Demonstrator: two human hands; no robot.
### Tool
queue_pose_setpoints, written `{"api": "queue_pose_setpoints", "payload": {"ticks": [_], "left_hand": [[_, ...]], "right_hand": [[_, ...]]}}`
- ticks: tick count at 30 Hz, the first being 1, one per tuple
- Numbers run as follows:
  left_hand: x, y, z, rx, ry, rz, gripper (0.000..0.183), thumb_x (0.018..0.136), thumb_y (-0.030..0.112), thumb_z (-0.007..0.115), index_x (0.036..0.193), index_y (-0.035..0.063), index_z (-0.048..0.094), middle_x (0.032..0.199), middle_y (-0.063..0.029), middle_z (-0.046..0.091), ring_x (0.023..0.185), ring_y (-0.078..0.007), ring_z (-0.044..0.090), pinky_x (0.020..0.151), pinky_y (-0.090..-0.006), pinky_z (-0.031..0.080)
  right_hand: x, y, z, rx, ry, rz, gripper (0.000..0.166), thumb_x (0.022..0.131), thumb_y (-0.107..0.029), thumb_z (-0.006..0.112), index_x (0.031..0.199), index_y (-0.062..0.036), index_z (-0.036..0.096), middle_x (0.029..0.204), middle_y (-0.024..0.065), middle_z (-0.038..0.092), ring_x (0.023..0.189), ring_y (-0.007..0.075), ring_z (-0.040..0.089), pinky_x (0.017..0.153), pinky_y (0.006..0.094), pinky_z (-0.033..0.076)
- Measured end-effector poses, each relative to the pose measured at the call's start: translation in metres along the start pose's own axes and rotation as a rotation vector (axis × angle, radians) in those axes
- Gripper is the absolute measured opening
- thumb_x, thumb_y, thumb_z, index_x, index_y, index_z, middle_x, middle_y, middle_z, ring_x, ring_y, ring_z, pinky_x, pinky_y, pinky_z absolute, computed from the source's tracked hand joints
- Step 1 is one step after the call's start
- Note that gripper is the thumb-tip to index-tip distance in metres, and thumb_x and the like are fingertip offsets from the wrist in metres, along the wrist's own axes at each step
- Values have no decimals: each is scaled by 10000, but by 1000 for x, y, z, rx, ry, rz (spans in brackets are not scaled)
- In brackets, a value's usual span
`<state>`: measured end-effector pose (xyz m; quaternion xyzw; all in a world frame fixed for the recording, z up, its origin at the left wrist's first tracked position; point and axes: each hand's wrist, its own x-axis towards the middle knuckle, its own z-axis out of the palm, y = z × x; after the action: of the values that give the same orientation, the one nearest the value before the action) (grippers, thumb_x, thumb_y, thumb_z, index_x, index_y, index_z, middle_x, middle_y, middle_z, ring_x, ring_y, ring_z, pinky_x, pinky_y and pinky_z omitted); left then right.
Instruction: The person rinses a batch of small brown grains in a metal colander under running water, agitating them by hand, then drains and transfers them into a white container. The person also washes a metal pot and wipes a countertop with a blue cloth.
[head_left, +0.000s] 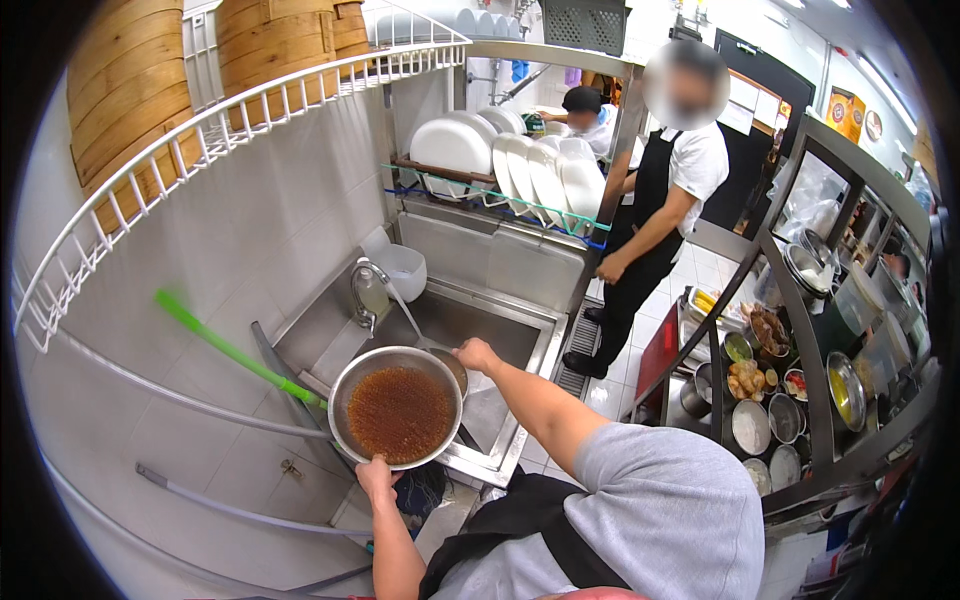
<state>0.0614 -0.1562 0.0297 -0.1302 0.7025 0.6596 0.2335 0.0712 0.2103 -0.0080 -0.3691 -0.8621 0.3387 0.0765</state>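
Note:
My left hand (378, 477) grips the near rim of a round metal bowl (341, 431), which holds brown liquid (403, 412) with a bubbly surface. Beyond the bowl's far right side, my right hand (476, 355) is closed at the edge of a second metal vessel (450, 367), partly hidden behind the bowl; its exact kind cannot be told. Both vessels are over the near left part of a stainless steel sink (517, 442). Water runs from the curved faucet (367, 270) towards the second vessel.
A clear bottle (371, 292) and white plastic container (405, 271) stand behind the faucet. White plates (450, 146) fill a rack beyond the sink. A green handle (240, 356) leans at left. One person (645, 202) stands right of the sink, another (592, 124) behind the rack. Food containers (750, 427) stand at right.

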Motion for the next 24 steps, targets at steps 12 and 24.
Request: {"api": "queue_pose_setpoints", "payload": {"ticks": [12,24], "left_hand": [[7,-5,8,-6,129,90,332,852,47,536,1106,-168,549,964,-236,645,670,-266,671,468,-350,528],[84,-13,107,26,176,1,347,801,135,646,1066,-88,619,955,-173,668,710,-260,644,525,-380,494]], "right_hand": [[1,12,-24,78,-234,126,314,874,-284,636,897,18,719,755,148,687,668,276,666,621,391,537],[83,-32,-56,127,329,-382,249,943,-219,542,936,-13,681,888,228,683,852,405,663,769,469,512]]}}
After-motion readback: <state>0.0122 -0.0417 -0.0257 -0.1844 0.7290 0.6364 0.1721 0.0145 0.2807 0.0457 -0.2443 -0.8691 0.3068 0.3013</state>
